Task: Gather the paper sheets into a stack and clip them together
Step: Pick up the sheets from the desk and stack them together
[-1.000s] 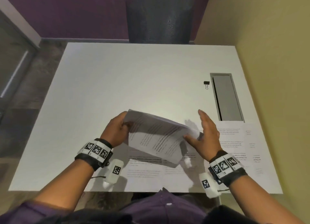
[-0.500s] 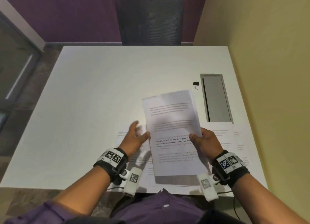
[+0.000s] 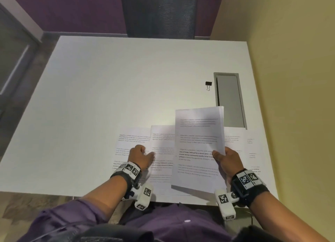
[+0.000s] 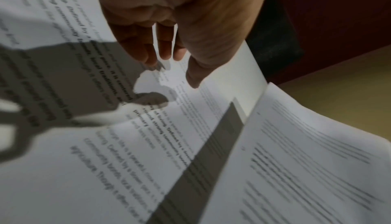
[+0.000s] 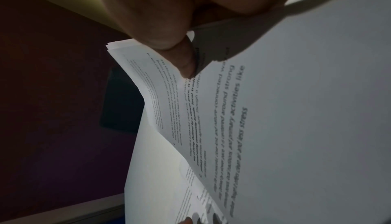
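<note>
My right hand (image 3: pixel 226 158) pinches a stack of printed sheets (image 3: pixel 197 142) at its right edge, thumb on top, and holds it just above the near side of the white table (image 3: pixel 108 96). In the right wrist view the thumb (image 5: pixel 184 63) presses on the stack (image 5: pixel 275 110). Loose sheets (image 3: pixel 134 142) lie in a row along the near edge, partly under the stack. My left hand (image 3: pixel 140 155) rests its fingertips (image 4: pixel 165 47) on a loose sheet (image 4: pixel 127 144) and grips nothing. A black binder clip (image 3: pixel 208 85) lies alone farther back, out of reach of both hands.
A grey cable slot (image 3: pixel 229 100) is set into the table right of the clip. A dark chair (image 3: pixel 159 11) stands behind the far edge. A yellow wall (image 3: pixel 290 96) runs along the table's right side. More loose sheets (image 3: pixel 252 151) lie at the near right.
The left hand let go of the stack and came down onto the loose sheets at the left. The right hand now holds the stack alone, flat and shifted slightly right.
</note>
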Tool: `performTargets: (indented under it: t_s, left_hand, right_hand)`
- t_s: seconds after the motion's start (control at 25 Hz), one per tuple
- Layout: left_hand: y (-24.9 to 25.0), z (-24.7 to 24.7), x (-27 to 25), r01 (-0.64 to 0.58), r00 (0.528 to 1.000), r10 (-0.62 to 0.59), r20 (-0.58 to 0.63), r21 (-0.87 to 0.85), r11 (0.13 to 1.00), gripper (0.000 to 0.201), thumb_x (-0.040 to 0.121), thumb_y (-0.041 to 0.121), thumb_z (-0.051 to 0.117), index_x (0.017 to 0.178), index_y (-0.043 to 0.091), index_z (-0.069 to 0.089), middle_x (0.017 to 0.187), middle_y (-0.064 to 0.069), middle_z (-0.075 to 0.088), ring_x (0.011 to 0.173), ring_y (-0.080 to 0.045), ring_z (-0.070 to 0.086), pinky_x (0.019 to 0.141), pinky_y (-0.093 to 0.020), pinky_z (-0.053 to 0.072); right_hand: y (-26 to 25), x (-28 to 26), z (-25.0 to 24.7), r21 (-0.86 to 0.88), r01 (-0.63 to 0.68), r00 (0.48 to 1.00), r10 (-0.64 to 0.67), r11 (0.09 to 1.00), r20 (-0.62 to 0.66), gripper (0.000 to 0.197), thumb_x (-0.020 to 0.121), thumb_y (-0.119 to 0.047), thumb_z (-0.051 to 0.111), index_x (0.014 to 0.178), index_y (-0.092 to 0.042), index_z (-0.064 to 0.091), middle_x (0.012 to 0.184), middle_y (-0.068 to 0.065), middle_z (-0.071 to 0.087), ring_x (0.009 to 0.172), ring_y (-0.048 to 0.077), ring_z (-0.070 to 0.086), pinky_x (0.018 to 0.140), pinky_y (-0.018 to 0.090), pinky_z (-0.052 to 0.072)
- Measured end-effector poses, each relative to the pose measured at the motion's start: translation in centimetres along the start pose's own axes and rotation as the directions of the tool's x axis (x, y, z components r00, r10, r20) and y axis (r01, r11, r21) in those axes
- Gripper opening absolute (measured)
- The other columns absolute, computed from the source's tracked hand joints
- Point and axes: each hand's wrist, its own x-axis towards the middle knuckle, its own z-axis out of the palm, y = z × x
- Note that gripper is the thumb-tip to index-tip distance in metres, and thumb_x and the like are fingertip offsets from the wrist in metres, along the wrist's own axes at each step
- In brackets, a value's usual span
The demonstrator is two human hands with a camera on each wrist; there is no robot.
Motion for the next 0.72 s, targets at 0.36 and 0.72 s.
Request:
performTargets:
  t_s: [0.36,0.72]
  left_hand:
    - [-1.7,2.2,0.6,0.081,0.996,-0.087,0.009,0.296,0.952,0.044,0.074,0.051,0.076,0.088,0.021,0.048,0.089,0.001,0.056,0.076,-0.016,0.054,0.059,-0.028,0.037]
    - [-0.9,2.6,-0.2,0.145,0.989,-0.144,-0.020,0.093,0.985,0.029,0.081,0.021,0.072,0.071,0.021,0.044,0.069,0.003,0.051,0.060,-0.014,0.047,0.051,-0.025,0.035]
  right_hand:
    - [0.9,1.7,-1.0,-0.020,-0.016,0.999,0.016,1.000,-0.033,0.017,0.097,-0.008,0.057,0.114,-0.011,0.062,0.103,0.016,0.075,0.093,0.041,0.072,0.086,0.059,0.057]
    - [1.0,1.8,-0.6,-0.098,0.005,1.000,-0.004,0.995,0.011,0.010,0.098,-0.010,0.057,0.099,-0.018,0.063,0.103,0.015,0.074,0.094,0.040,0.071,0.089,0.058,0.056]
